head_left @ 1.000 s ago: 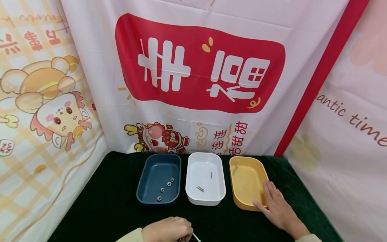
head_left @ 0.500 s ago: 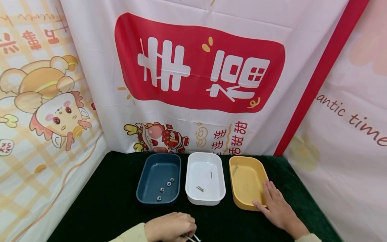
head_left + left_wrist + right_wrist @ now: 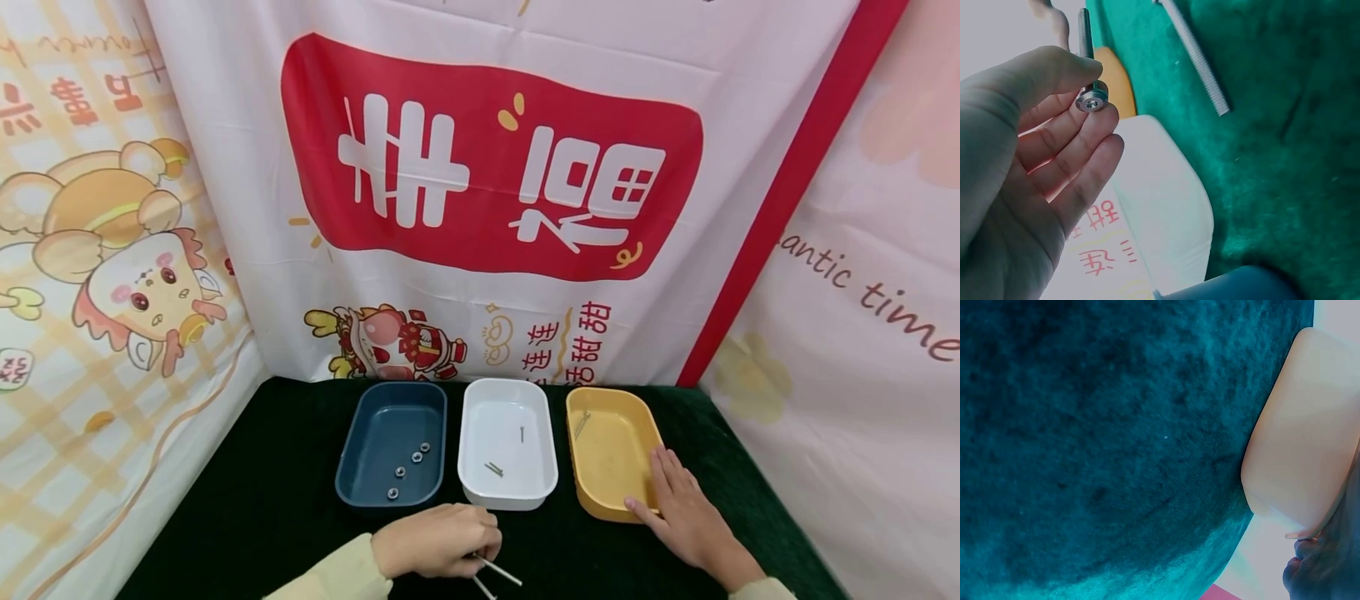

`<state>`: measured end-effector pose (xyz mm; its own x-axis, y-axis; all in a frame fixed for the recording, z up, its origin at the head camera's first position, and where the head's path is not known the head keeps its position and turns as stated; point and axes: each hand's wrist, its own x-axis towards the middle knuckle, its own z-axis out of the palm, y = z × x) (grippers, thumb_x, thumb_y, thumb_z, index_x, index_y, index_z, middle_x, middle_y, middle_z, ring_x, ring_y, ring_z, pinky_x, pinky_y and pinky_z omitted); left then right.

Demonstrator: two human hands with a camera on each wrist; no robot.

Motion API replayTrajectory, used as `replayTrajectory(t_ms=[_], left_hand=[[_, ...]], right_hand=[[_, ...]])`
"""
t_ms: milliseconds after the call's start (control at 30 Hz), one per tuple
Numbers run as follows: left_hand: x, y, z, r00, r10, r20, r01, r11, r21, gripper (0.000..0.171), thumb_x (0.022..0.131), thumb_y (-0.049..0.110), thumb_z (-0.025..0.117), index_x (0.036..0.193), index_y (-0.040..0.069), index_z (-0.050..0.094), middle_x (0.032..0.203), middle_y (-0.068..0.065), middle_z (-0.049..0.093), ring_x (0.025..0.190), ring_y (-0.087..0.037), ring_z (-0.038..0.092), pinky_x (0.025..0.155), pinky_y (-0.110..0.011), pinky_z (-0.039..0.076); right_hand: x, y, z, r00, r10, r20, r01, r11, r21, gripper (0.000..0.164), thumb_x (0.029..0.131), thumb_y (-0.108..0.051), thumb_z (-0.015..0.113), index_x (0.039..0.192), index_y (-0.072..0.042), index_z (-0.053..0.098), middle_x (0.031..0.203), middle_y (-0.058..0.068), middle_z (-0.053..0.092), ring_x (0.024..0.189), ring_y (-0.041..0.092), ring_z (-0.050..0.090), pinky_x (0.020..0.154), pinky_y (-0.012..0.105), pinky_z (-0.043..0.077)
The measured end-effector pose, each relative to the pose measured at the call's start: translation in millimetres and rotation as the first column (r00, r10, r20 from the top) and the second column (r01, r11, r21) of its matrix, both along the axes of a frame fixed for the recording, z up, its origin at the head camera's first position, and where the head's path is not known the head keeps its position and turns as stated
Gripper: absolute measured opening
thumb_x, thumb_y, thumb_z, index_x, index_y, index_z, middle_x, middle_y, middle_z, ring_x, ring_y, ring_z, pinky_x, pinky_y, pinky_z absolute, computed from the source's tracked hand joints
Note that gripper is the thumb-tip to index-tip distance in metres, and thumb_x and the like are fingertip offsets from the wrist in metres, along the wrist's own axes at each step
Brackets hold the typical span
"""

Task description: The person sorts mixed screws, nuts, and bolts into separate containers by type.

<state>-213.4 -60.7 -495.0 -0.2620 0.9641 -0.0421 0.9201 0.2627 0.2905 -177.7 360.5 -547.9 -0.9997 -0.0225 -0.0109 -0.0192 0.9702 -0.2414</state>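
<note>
My left hand (image 3: 442,537) pinches a long metal bolt (image 3: 1085,34) between thumb and fingers, just in front of the white tray (image 3: 507,503). Its round head with a recess faces the camera in the left wrist view. A second long bolt (image 3: 1196,57) lies on the green cloth beneath that hand. My right hand (image 3: 692,510) rests on the near right rim of the yellow tray (image 3: 615,475), fingers straight along the edge and thumb at the front corner. In the right wrist view, dark fingertips (image 3: 1291,570) show beside the tray's wall.
Left of the white tray stands a blue tray (image 3: 382,433) with several nuts (image 3: 417,457) in it. Small screws (image 3: 494,469) lie in the white tray, and thin screws (image 3: 582,423) in the yellow one. Printed curtains (image 3: 495,317) close off the back and sides of the dark green cloth (image 3: 247,517).
My left hand has moved forward and right, up to the white tray's front, with the bolt in its grip. The other bolt has stayed on the cloth. My right hand has not moved.
</note>
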Motion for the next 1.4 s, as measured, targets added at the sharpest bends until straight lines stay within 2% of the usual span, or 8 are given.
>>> replayTrajectory(t_ms=[133, 433, 767, 1033, 1167, 1333, 1400], left_hand=[[-6.1, 7, 6.3, 1.000, 0.023, 0.004, -0.023, 1.000, 0.019, 0.011, 0.100, 0.016, 0.072, 0.103, 0.026, 0.071, 0.096, 0.015, 0.065, 0.083, 0.008, 0.055, 0.075, -0.004, 0.048], [-25.1, 29, 28.5, 0.992, 0.047, -0.121, -0.037, 0.996, 0.084, 0.008, 0.099, 0.015, 0.072, 0.104, 0.022, 0.071, 0.095, 0.012, 0.066, 0.085, 0.003, 0.055, 0.079, -0.007, 0.048], [-44.7, 66, 46.3, 0.953, 0.103, -0.283, -0.074, 0.991, 0.112, 0.005, 0.100, 0.017, 0.072, 0.100, 0.022, 0.072, 0.094, 0.010, 0.067, 0.088, -0.001, 0.060, 0.079, -0.012, 0.052], [-56.3, 95, 55.4, 0.944, 0.103, -0.315, -0.058, 0.987, 0.148, 0.006, 0.100, 0.015, 0.071, 0.102, 0.020, 0.074, 0.098, 0.008, 0.070, 0.091, -0.003, 0.062, 0.079, -0.013, 0.053], [-62.1, 111, 58.4, 0.926, 0.101, -0.364, -0.044, 0.986, 0.160, 0.006, 0.100, 0.017, 0.071, 0.103, 0.021, 0.074, 0.099, 0.009, 0.069, 0.091, -0.004, 0.061, 0.079, -0.014, 0.053], [-68.0, 130, 61.6, 0.906, 0.066, -0.417, 0.012, 0.983, 0.183, 0.006, 0.101, 0.017, 0.069, 0.102, 0.019, 0.074, 0.097, 0.008, 0.068, 0.091, -0.004, 0.063, 0.080, -0.014, 0.053], [-70.7, 137, 61.5, 0.906, 0.059, -0.419, 0.023, 0.982, 0.188, 0.006, 0.101, 0.016, 0.069, 0.102, 0.019, 0.075, 0.096, 0.007, 0.068, 0.090, -0.004, 0.064, 0.079, -0.013, 0.053]], right_hand=[[0.9, 0, -0.6, 1.000, -0.002, 0.008, 0.002, 1.000, -0.001, 0.107, 0.101, -0.075, 0.044, 0.167, 0.002, 0.014, 0.176, 0.026, 0.012, 0.161, 0.050, 0.014, 0.127, 0.073, 0.017], [1.4, -1, 0.6, 1.000, -0.001, 0.002, 0.001, 1.000, -0.004, 0.106, 0.101, -0.075, 0.044, 0.168, 0.002, 0.014, 0.176, 0.026, 0.012, 0.161, 0.050, 0.015, 0.127, 0.073, 0.017], [2.3, -1, 0.5, 1.000, -0.004, 0.005, 0.004, 1.000, -0.004, 0.106, 0.101, -0.076, 0.043, 0.168, 0.001, 0.013, 0.176, 0.024, 0.011, 0.161, 0.050, 0.013, 0.127, 0.072, 0.018], [1.3, -1, 0.0, 1.000, -0.003, 0.003, 0.003, 1.000, 0.000, 0.106, 0.100, -0.076, 0.044, 0.168, 0.001, 0.015, 0.176, 0.026, 0.012, 0.161, 0.051, 0.014, 0.127, 0.073, 0.018], [2.3, -1, -0.4, 1.000, -0.005, -0.006, 0.005, 1.000, 0.004, 0.105, 0.100, -0.076, 0.044, 0.169, -0.001, 0.014, 0.177, 0.024, 0.012, 0.161, 0.050, 0.014, 0.128, 0.071, 0.019], [3.3, -2, -0.1, 1.000, -0.004, -0.019, 0.004, 1.000, 0.000, 0.105, 0.101, -0.075, 0.044, 0.169, -0.001, 0.014, 0.177, 0.023, 0.013, 0.161, 0.050, 0.015, 0.127, 0.071, 0.019], [3.3, -2, 0.3, 1.000, -0.002, -0.024, 0.002, 1.000, -0.001, 0.105, 0.101, -0.075, 0.044, 0.168, -0.001, 0.015, 0.177, 0.023, 0.013, 0.161, 0.049, 0.015, 0.127, 0.071, 0.020]])
